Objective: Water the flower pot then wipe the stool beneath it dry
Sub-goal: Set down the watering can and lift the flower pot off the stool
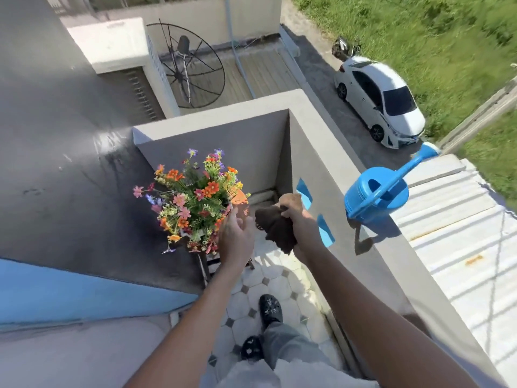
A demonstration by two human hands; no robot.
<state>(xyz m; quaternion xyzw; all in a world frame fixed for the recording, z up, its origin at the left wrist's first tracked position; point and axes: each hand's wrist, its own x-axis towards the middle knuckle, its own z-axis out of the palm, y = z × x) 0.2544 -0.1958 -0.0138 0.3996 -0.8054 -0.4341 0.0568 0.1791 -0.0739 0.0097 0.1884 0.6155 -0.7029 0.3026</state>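
Observation:
A pot of mixed orange, pink and purple flowers (193, 200) stands on a dark stool (205, 266) in the balcony corner; the blooms and my arm hide most of the stool. My left hand (235, 236) is open, fingers spread, just right of the flowers and apart from them. My right hand (293, 212) grips a dark brown cloth (275, 226) that hangs bunched below the fist. A blue watering can (376, 196) sits upright on top of the grey parapet wall (349, 191) to the right, its spout pointing away outward.
The balcony is narrow, with a pale tiled floor (268, 287) and my black shoes (268, 308) on it. A dark grey wall (70, 191) closes the left side. Beyond the parapet lie a metal roof, a satellite dish (186, 63) and a white car (380, 100) far below.

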